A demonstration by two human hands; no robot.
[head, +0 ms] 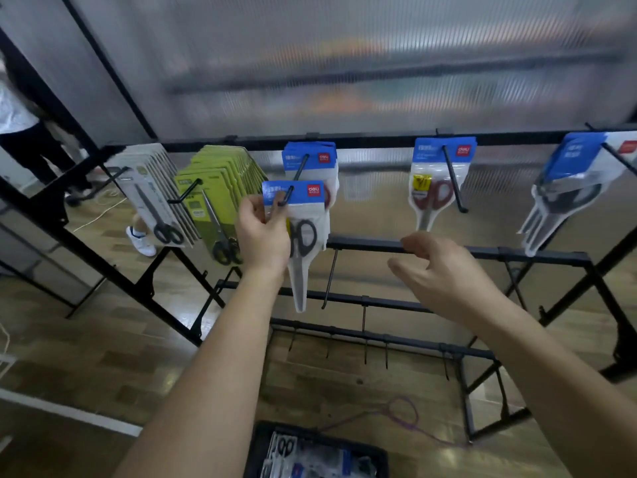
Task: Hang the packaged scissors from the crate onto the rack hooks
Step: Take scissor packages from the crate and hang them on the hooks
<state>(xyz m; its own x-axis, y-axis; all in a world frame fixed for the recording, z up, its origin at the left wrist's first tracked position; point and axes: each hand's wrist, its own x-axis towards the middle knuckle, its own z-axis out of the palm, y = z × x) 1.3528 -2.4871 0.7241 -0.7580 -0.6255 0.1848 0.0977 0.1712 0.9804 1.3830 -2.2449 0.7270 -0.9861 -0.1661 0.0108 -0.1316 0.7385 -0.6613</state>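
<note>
Pinches clear glossy pack [306, 210], blue card top, black-handled scissors inside, with left hand [263, 236] at thin wire hook [287, 196] tip. Holds right hand [444, 270] loosely spread beside square black bar [365, 244]. Shows more packs in dark crate [255, 450] below.

Ribbed translucent wall panel [344, 63] letting soft light and blurred colours through, black frame post [107, 67] slanting across it, wood-plank floor [86, 357] spreading underfoot, purple cord [403, 412] looping on the boards, white cable [103, 212] trailing at left, another person [20, 125] standing beyond.
</note>
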